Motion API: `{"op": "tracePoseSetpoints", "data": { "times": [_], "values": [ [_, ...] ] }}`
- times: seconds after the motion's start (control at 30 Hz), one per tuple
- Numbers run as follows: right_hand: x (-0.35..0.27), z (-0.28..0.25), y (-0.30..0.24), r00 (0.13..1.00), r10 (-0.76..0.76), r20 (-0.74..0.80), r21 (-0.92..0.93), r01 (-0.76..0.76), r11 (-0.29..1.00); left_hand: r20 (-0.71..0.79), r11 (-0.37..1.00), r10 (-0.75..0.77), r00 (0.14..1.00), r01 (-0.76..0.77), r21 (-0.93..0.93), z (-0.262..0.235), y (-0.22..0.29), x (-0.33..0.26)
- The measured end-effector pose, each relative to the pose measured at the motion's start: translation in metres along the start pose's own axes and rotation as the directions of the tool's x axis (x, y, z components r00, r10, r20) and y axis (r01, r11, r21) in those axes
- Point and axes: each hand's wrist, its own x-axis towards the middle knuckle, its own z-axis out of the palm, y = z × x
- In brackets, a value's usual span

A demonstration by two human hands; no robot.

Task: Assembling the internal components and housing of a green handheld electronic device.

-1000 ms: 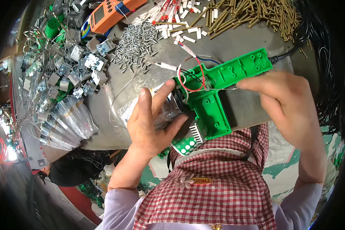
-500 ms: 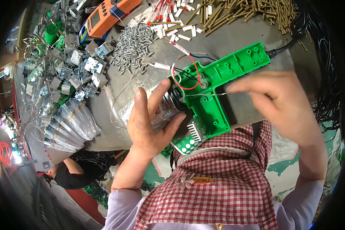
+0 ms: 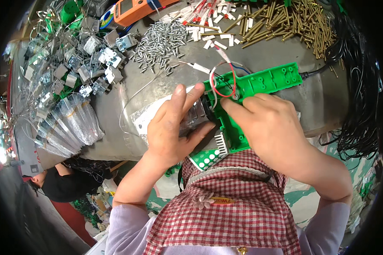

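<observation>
A green T-shaped plastic housing half (image 3: 266,81) lies with its hollow side up, in front of me. At its left end, my left hand (image 3: 168,127) is wrapped round a dark round part with a clear, film-like body (image 3: 195,114). My right hand (image 3: 270,123) reaches over the housing, its fingers closed and bent down beside that part's end. Whatever its fingertips pinch is hidden. A red wire loop (image 3: 234,80) and white-sleeved wire ends (image 3: 198,68) rise from the housing. A green card with white dots (image 3: 210,159) sits under the near edge.
Silver screws (image 3: 159,44), white sleeves (image 3: 219,44) and long brass screws (image 3: 285,23) lie in heaps at the far side. Small metal parts with wires (image 3: 76,72) and clear bags (image 3: 74,123) crowd the left. Black cables (image 3: 357,97) hang right. A person in black (image 3: 68,182) is lower left.
My right hand has moved left and inward, from beyond the housing's right side to over its middle. The thin strand it was pulling no longer shows. My left hand keeps its hold.
</observation>
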Motion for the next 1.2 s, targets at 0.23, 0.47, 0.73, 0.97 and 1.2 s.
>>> {"op": "tracePoseSetpoints", "data": {
  "times": [0.23, 0.47, 0.73, 0.97, 1.2],
  "values": [
    [0.014, -0.007, -0.008, 0.970, 0.083, 0.227, -0.063, -0.070, 0.996, -0.020, 1.000, -0.006, 1.000, 0.006, -0.021, 0.003, 0.001, 0.002],
    [0.007, -0.004, -0.015, 0.992, 0.102, 0.081, -0.117, -0.092, 0.989, 0.028, 0.985, -0.111, 0.993, 0.114, -0.128, -0.008, 0.006, 0.006],
    [-0.087, -0.040, 0.008, 0.761, 0.610, 0.223, 0.169, -0.646, 0.744, 0.103, 0.973, 0.225, 0.969, -0.217, -0.080, -0.009, 0.031, 0.014],
    [-0.112, 0.005, -0.005, 0.718, 0.647, 0.256, 0.752, -0.569, 0.334, 0.298, 0.968, 0.249, 0.922, -0.250, -0.037, -0.007, 0.032, 0.021],
    [-0.103, -0.011, -0.007, 0.708, 0.639, 0.301, 0.623, -0.654, 0.430, 0.343, 0.972, 0.228, 0.911, -0.233, -0.026, -0.009, 0.038, 0.019]
  ]
}}
